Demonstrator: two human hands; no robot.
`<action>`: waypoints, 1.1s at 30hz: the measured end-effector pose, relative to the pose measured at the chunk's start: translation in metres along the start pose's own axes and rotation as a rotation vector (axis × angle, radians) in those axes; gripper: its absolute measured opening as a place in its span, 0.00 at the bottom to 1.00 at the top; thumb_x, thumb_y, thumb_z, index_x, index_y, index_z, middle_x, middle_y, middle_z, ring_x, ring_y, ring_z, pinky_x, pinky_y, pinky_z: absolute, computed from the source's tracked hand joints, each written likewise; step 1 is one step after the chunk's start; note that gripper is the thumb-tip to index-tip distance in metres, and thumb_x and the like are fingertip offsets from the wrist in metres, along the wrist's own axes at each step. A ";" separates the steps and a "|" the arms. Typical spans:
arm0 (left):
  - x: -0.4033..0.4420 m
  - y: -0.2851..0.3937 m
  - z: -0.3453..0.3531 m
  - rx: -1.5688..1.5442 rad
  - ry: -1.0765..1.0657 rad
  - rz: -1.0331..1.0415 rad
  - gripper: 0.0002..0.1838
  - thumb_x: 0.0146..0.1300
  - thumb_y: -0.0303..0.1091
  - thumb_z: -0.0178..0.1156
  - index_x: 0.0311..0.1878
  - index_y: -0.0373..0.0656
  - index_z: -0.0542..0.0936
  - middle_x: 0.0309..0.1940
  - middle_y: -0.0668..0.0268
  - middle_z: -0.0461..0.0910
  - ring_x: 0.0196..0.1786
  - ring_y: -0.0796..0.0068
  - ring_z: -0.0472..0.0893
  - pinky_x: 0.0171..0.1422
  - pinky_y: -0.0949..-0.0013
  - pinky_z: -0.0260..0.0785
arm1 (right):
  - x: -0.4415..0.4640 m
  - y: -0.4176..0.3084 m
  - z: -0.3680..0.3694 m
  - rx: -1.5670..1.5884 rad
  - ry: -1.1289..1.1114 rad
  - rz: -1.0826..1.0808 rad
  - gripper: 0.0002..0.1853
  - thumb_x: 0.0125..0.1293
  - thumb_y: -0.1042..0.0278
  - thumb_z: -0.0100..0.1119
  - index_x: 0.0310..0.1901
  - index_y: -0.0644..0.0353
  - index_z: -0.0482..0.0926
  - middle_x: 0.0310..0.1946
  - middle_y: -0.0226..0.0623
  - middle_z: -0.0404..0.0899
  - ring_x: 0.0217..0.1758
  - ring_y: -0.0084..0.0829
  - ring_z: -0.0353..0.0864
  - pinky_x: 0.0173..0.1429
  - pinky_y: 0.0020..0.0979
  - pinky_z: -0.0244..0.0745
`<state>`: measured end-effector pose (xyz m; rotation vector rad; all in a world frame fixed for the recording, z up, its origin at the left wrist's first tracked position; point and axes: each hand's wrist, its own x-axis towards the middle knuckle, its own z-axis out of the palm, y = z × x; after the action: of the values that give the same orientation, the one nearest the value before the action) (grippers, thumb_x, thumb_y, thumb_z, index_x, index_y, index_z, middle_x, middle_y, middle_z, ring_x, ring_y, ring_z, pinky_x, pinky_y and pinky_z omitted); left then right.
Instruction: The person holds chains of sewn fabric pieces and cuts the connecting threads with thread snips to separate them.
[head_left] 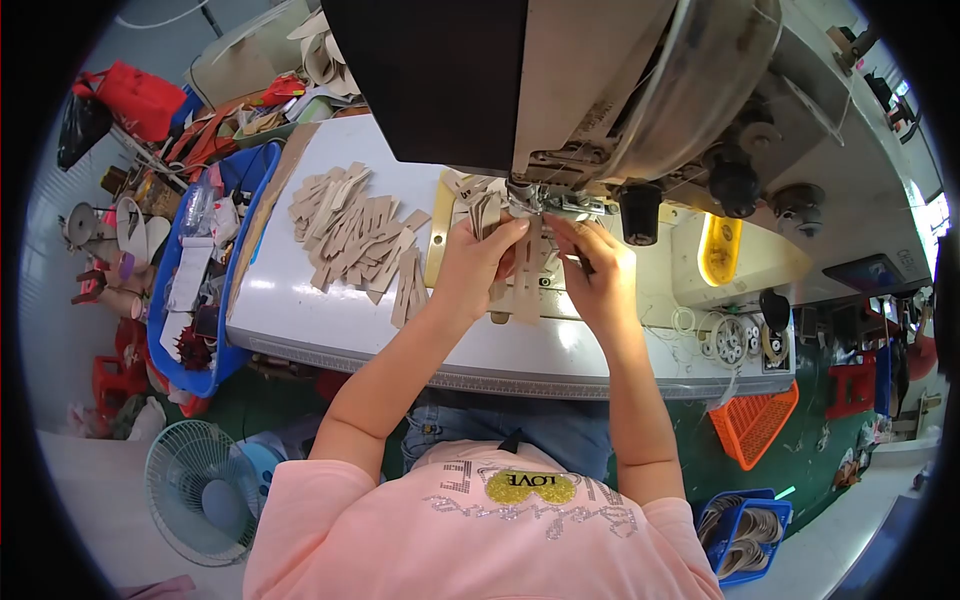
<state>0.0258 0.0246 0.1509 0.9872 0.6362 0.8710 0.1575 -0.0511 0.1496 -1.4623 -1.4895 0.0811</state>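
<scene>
A sewing machine [590,100] stands over the white table, its presser foot [525,197] just above my fingertips. My left hand [485,255] is closed around several beige strips [484,212], left of the foot. Close to the foot on the right, my right hand [597,262] has its fingers bent together; what they hold, if anything, is hidden. Between my hands a beige strip [527,275] hangs down toward me from under the foot. A loose pile of beige slotted pieces [355,228] lies on the table to the left.
A blue tray [262,180] of odds and ends sits at the table's left end. Thread bobbins and wheels [730,338] lie at the right. An orange basket [755,425], a blue crate [780,520] and a fan [203,490] stand below table level.
</scene>
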 end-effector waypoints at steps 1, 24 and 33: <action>0.000 0.000 0.000 -0.007 0.005 0.004 0.05 0.58 0.30 0.57 0.28 0.43 0.74 0.16 0.75 0.68 0.16 0.87 0.62 0.20 0.81 0.53 | 0.001 -0.002 -0.001 -0.020 -0.011 0.002 0.22 0.43 0.88 0.52 0.43 0.60 0.78 0.29 0.40 0.78 0.29 0.32 0.79 0.34 0.26 0.73; -0.028 -0.010 -0.002 0.016 -0.003 -0.025 0.06 0.56 0.29 0.61 0.29 0.40 0.73 0.19 0.68 0.74 0.17 0.87 0.63 0.20 0.81 0.53 | 0.005 -0.007 -0.002 -0.061 -0.035 0.048 0.23 0.43 0.86 0.53 0.45 0.56 0.78 0.26 0.40 0.77 0.28 0.34 0.77 0.33 0.28 0.72; 0.000 -0.002 -0.006 0.053 -0.006 0.057 0.04 0.55 0.28 0.59 0.30 0.40 0.74 0.19 0.67 0.74 0.18 0.86 0.65 0.21 0.81 0.55 | 0.005 -0.008 -0.002 -0.077 -0.029 0.029 0.21 0.45 0.87 0.53 0.43 0.59 0.79 0.27 0.39 0.77 0.27 0.32 0.77 0.33 0.26 0.72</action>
<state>0.0214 0.0268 0.1466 1.0597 0.6309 0.9045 0.1539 -0.0505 0.1590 -1.5505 -1.5094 0.0636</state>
